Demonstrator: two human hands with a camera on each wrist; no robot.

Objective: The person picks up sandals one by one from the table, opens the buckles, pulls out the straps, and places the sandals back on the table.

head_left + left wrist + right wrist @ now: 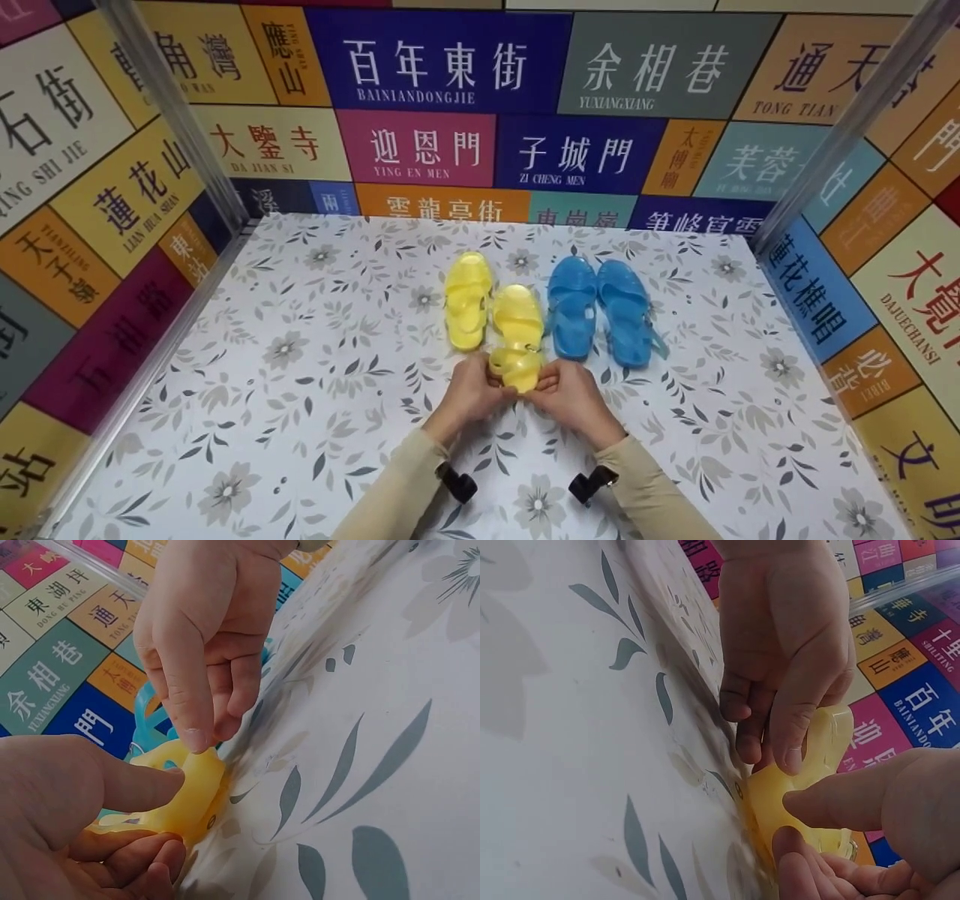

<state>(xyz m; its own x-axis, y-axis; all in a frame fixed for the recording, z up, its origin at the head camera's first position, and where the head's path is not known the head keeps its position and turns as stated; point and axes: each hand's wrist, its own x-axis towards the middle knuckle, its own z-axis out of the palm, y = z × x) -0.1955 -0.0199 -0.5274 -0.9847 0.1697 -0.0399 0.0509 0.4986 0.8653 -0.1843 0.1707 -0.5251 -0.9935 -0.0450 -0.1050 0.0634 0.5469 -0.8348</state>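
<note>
A yellow jelly sandal (517,311) lies on the floral sheet, its heel end towards me. My left hand (474,394) pinches the left side of the heel, thumb on top and fingers below in the left wrist view. On the other side, my right hand (576,396) holds the same heel between thumb and fingers (829,870). The matching yellow sandal (466,296) lies just left and slightly farther away. To the right sits a pair of blue jelly sandals, the left one (574,277) and the right one (624,289) side by side.
A white sheet with grey flowers and leaves (285,349) covers the surface. Colourful panels with Chinese lettering (435,64) stand behind and at both sides. Clear corner strips (184,112) run up the left and right edges. Dark straps with small cameras are on both wrists.
</note>
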